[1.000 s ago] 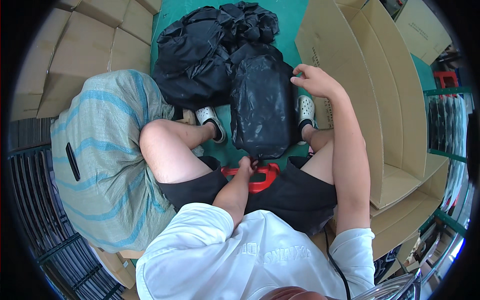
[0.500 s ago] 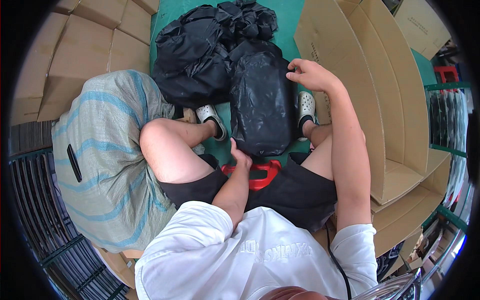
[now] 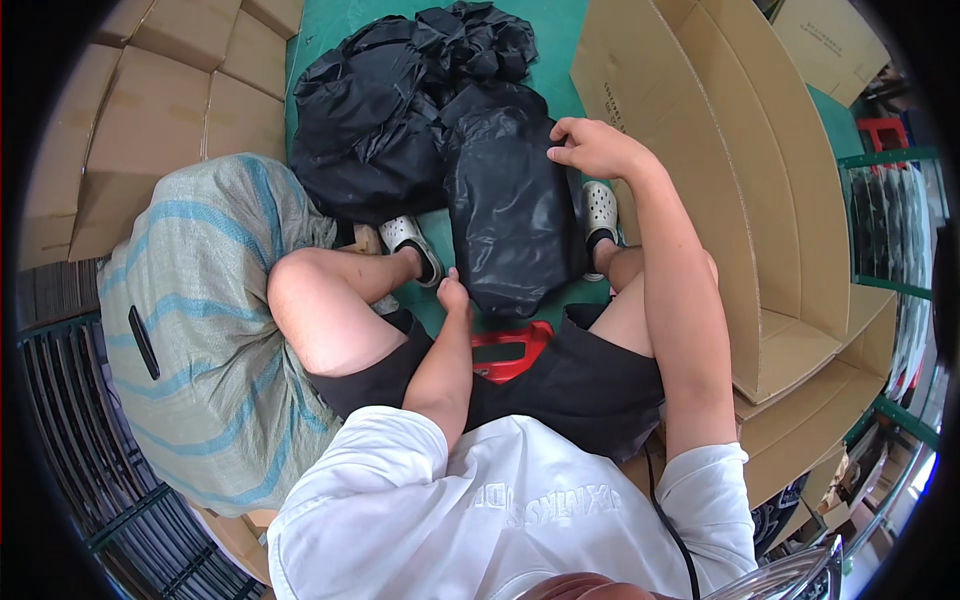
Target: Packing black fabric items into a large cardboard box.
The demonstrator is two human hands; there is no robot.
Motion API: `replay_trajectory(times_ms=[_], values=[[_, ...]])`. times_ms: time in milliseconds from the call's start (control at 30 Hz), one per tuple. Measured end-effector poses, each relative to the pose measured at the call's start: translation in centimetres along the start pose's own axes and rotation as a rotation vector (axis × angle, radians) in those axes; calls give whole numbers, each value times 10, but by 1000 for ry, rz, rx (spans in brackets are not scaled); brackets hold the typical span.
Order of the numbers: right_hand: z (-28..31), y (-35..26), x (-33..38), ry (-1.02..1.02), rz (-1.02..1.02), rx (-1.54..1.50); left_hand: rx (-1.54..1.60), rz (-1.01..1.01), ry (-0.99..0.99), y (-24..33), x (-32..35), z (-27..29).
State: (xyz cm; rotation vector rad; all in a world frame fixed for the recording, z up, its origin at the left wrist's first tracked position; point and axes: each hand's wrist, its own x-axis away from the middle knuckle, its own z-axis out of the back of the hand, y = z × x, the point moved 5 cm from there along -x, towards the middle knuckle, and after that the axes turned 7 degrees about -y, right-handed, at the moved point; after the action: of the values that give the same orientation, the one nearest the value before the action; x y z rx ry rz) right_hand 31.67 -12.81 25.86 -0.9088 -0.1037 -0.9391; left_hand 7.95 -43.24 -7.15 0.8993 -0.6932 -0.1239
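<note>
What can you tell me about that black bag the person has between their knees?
The black plastic bag is glossy, crinkled film, filled out into a long plump bundle. It lies lengthwise on the green floor between the seated person's legs, its near end just above the red stool. The right hand rests on its upper right edge; the left hand touches its lower left corner. Its far end butts against a heap of looser black bags.

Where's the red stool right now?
In the head view the red stool sits low and central under the person, between the thighs, just below the black plastic bag and right of the left hand.
</note>
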Motion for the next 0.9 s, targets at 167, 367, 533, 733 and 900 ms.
replay_trajectory(times_ms=[167,367,533,733,900], values=[[3,16,4,-21,-59,-54,-65,274,-10,20,12,-9],[6,-11,-7,-25,8,3,582,-443,99,189,61,-5],[11,10,-3,1,3,40,847,-550,-1547,420,292,27],[-13,-18,-15,-32,22,22,1122,-719,-2386,464,410,113],[-11,4,-6,-8,-5,69,1157,-735,-2369,457,415,110]])
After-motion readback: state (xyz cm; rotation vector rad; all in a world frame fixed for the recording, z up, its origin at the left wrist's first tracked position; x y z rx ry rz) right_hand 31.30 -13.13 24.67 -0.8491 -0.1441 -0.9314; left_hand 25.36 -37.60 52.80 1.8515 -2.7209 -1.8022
